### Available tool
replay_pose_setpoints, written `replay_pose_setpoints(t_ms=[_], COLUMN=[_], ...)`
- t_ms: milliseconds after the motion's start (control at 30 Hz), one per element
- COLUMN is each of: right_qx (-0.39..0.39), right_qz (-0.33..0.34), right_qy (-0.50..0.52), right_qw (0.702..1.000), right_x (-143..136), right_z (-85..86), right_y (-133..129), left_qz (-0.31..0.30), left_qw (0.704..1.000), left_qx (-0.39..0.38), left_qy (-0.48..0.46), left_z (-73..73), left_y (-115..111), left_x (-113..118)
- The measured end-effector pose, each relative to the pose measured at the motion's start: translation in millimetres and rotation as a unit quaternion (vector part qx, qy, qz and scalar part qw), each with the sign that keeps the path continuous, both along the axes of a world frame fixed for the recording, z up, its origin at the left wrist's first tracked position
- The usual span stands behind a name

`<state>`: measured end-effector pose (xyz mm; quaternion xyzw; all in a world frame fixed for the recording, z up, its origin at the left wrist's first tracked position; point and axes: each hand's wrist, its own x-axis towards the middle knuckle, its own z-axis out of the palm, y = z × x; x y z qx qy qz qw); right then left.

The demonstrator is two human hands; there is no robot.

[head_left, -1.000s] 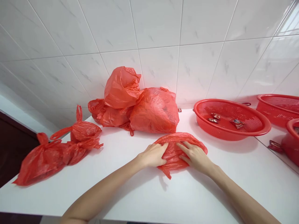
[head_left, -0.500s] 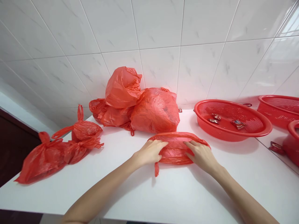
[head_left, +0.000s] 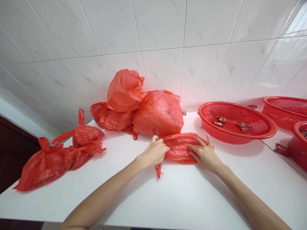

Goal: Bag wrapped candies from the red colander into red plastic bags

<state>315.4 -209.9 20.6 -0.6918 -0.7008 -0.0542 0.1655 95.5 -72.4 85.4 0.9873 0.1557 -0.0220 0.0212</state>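
Observation:
A red plastic bag (head_left: pixel 179 148) lies flattened on the white table, its opening folded nearly closed and one handle strap hanging out at the lower left. My left hand (head_left: pixel 154 151) has its fingers curled on the bag's left end, pinching the plastic. At the right end, my right hand (head_left: pixel 206 155) rests on the bag with fingers spread. Just behind it sits a large, full red plastic bag (head_left: pixel 159 113), and a red colander (head_left: pixel 237 135) with several small wrapped packets (head_left: pixel 243 126) stands to the right.
More red bags (head_left: pixel 126 89) are piled against the tiled wall (head_left: pixel 163 25). Small tied bags (head_left: pixel 45 163) lie on the left of the white table (head_left: pixel 168 198). Further red baskets (head_left: pixel 283 111) and a loose packet (head_left: pixel 281 150) are at the far right.
The bag's mouth, held spread before, has collapsed flat. My right hand's fingers have come out of the opening and spread on top; my left hand has curled at the left end.

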Motion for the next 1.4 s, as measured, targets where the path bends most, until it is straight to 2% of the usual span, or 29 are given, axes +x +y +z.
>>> replay_pose_setpoints(t_ms=[133,267,400,633,800,933,1133,1400], right_qx=[-0.021,-0.032,-0.034,-0.064,-0.111,-0.122,-0.089,-0.078], right_qz=[-0.015,-0.034,-0.027,-0.017,-0.015,-0.01,0.032,-0.019], right_qy=[-0.013,-0.024,-0.046,-0.045,-0.015,-0.007,0.015,0.0], right_qw=[1.0,0.999,0.998,0.997,0.994,0.992,0.995,0.997], right_x=[2.7,4.5,4.5,-1.3,-5.2,-7.0,-6.5,2.2], right_z=[-4.0,-4.5,-4.7,2.0,7.5,8.5,8.1,1.3], right_y=[1.3,-0.9,-4.1,-7.2,-9.6,-11.5,-11.1,-10.9], left_qz=[0.031,0.052,0.051,-0.002,0.009,0.014,-0.01,0.051], left_qw=[0.999,0.997,0.998,0.995,0.993,0.994,0.987,0.988], left_qx=[0.018,0.009,0.008,0.067,0.071,0.051,-0.044,-0.102], left_qy=[0.031,0.052,0.029,-0.068,-0.092,-0.097,-0.152,-0.1], left_z=[-5.3,-1.6,-1.0,-24.7,-36.5,-39.2,-43.1,-44.1], left_y=[7.4,9.5,8.2,7.4,10.9,10.4,9.7,15.9], left_x=[0.4,-4.6,-6.6,-0.6,-3.1,-7.3,-7.7,-14.3])
